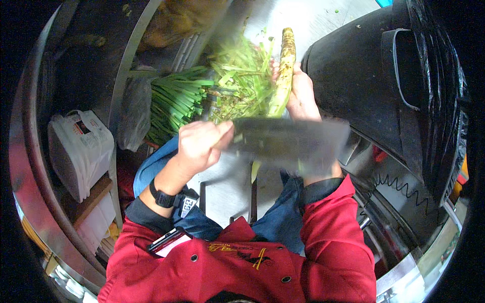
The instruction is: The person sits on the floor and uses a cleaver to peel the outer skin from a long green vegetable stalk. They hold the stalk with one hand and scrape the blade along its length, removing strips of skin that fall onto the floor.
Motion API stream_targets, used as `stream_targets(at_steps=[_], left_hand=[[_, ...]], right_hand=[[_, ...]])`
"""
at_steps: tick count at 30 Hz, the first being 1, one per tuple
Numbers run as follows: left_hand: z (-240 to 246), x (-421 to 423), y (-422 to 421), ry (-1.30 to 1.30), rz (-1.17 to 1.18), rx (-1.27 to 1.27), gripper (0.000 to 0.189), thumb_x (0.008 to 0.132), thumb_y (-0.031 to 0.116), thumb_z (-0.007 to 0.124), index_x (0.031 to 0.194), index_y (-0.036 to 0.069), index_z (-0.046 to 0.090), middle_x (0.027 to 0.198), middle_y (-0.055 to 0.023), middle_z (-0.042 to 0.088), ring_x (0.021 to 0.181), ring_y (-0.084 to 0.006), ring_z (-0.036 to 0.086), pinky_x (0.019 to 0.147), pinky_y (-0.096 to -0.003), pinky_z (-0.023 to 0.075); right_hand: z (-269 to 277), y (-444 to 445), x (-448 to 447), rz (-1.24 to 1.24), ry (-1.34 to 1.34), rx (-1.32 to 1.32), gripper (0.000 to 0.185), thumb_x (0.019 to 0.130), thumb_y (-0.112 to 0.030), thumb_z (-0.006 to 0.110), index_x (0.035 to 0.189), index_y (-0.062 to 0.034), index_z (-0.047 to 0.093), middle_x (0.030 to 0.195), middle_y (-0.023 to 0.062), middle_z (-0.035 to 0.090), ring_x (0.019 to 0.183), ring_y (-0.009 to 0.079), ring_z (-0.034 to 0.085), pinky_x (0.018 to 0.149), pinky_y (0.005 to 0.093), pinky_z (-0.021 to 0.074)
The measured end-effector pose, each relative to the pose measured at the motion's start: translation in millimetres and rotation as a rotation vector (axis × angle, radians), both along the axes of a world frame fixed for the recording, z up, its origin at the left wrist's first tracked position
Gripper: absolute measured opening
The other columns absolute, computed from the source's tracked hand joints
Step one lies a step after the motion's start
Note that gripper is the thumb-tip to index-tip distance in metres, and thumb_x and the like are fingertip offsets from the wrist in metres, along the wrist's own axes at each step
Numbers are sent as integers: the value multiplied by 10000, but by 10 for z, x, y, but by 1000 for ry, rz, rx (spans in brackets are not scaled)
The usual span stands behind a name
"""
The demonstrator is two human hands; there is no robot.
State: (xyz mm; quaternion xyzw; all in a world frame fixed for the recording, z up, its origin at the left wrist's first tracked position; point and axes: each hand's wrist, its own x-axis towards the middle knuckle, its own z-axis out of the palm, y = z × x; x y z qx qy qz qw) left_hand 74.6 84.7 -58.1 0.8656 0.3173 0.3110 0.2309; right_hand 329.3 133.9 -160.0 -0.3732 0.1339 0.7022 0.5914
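Note:
My left hand [202, 146] grips the handle of a broad cleaver [290, 142], whose dark blade is blurred and lies across the view above my right forearm. My right hand [301, 89] holds a long stem vegetable [287, 68], likely celtuce, pointing away from me. Its far part has brown, ringed skin; its near part is pale green and peeled. The near end is at the blade's far edge; whether they touch I cannot tell. A narrow peeling [255, 170] hangs below the blade. Green peelings [242, 83] lie heaped beyond my left hand.
Cut green stalks [180, 100] lie left of the peelings, beside a clear plastic bag [133, 111]. White plastic containers [85, 144] stand on a shelf at left. A large black bin [352, 72] with a liner stands close at right, near a coiled cord [401, 185].

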Motion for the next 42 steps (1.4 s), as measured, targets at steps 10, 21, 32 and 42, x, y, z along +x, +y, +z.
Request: stream_targets(at_steps=[10, 21, 32, 42], left_hand=[[-65, 78, -172, 99, -53, 303, 332, 668, 32, 730, 993, 2, 669, 600, 23, 368, 486, -124, 434, 442, -280, 329], [-178, 220, -70, 172, -5, 397, 341, 669, 40, 725, 1000, -4, 656, 602, 9, 377, 493, -138, 454, 453, -281, 353], [-258, 288, 77, 168, 34, 356, 347, 678, 21, 733, 1012, 2, 639, 618, -12, 421, 490, -165, 480, 454, -301, 394], [-268, 270, 155, 154, 30, 294, 343, 671, 3, 746, 998, 5, 642, 615, -15, 436, 496, -179, 504, 455, -308, 413]], right_hand=[[-151, -60, -41, 2, 128, 29, 628, 1039, -475, 253, 1249, 91, 426, 988, 169, 577, 755, 222, 569, 683, 342, 533], [-5, -79, 15, -72, 303, -69, 442, 1054, -390, 297, 1140, 4, 478, 934, 168, 598, 738, 236, 589, 634, 352, 536], [-23, -163, 117, 130, 25, -22, 407, 1058, -370, 265, 1054, -44, 508, 787, 124, 606, 648, 231, 579, 592, 344, 511], [19, -200, 165, 141, 88, -6, 420, 1056, -396, 245, 1050, -53, 487, 794, 119, 603, 633, 231, 553, 575, 352, 484]])
